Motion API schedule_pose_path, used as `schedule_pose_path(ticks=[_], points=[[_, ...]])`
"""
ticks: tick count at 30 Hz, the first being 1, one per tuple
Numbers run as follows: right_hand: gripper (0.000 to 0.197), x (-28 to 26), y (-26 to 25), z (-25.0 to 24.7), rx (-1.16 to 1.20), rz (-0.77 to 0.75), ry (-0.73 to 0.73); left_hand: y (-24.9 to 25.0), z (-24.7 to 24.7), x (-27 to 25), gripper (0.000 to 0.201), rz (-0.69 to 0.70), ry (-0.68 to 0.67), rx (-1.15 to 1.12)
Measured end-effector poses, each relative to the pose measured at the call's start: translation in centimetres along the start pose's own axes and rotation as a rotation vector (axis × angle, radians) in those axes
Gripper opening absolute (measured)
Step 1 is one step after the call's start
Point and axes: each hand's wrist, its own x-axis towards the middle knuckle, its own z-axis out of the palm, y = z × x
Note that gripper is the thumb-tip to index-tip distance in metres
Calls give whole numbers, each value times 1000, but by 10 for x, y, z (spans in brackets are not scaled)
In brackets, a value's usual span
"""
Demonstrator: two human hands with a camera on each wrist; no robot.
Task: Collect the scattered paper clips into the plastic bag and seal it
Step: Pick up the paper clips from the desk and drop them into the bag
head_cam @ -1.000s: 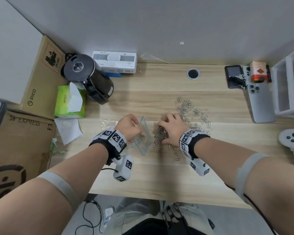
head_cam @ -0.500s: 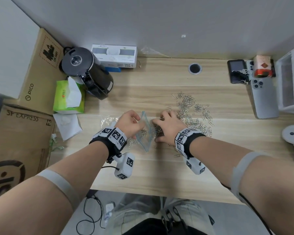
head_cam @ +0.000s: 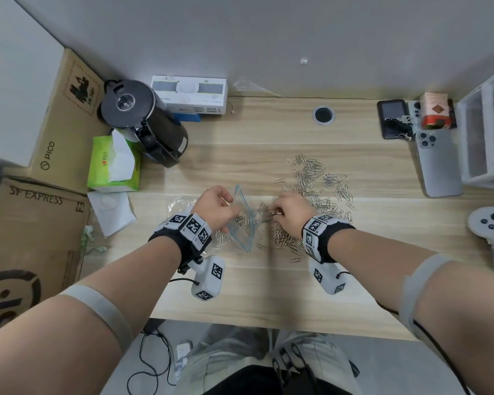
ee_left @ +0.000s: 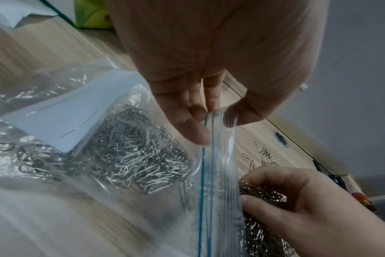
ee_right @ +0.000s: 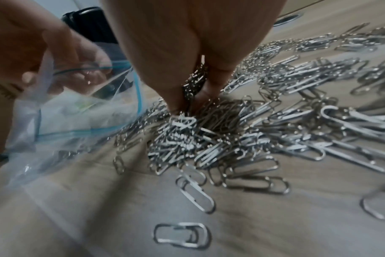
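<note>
Clear zip-top plastic bag [ee_left: 211, 173] on the wooden desk [head_cam: 268, 295], mouth pinched open by left hand [head_cam: 216, 208], some clips already inside. Right hand [head_cam: 290, 213] beside the mouth, fingers clenched round a bunch of paper clips [ee_right: 242, 132]; more scattered behind.

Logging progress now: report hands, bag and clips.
Left hand pinches zip-top bag rim, mouth open. Right hand grips bunch of paper clips at the mouth. Many clips loose on the desk. Nothing blocking.
</note>
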Motion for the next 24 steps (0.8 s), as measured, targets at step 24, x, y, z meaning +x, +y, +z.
schedule_pose_path(ticks=[24], points=[[24,-7,-70,-6,573,33,-76,11,-7,-12,9,21,89,91]])
